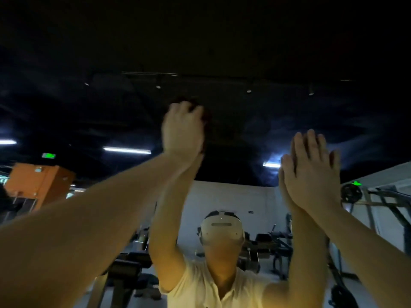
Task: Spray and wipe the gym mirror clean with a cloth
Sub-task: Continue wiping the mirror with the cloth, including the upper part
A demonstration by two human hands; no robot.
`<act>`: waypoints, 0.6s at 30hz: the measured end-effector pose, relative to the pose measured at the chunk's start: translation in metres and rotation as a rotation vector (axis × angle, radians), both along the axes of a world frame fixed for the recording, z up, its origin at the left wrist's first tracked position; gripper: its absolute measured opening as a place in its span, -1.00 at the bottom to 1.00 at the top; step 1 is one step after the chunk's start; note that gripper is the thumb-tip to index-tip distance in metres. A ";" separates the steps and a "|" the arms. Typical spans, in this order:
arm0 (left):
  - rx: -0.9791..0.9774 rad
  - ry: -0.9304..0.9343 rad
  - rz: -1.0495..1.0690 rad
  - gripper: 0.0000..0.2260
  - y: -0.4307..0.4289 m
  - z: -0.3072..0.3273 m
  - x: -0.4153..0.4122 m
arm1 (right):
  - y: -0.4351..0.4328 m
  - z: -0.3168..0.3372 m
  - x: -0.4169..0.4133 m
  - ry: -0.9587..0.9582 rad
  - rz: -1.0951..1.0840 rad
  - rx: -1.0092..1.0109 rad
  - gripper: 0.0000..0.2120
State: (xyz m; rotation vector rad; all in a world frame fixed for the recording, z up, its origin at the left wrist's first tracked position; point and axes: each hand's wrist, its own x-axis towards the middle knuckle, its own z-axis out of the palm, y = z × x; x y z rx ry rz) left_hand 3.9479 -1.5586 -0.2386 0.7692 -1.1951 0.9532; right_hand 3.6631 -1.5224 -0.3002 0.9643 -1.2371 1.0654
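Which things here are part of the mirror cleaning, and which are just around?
In the job: mirror, dark cloth, left hand gripping it, right hand flat on the glass.
Just around, reflected: weight plate, machines, ceiling light, green sign.

Left hand (182, 132) with cloth (207, 118) on mirror (233, 192)
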 end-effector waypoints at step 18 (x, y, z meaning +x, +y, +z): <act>0.042 -0.034 -0.049 -0.70 -0.026 0.000 0.107 | -0.001 -0.001 -0.001 -0.019 -0.004 0.033 -0.33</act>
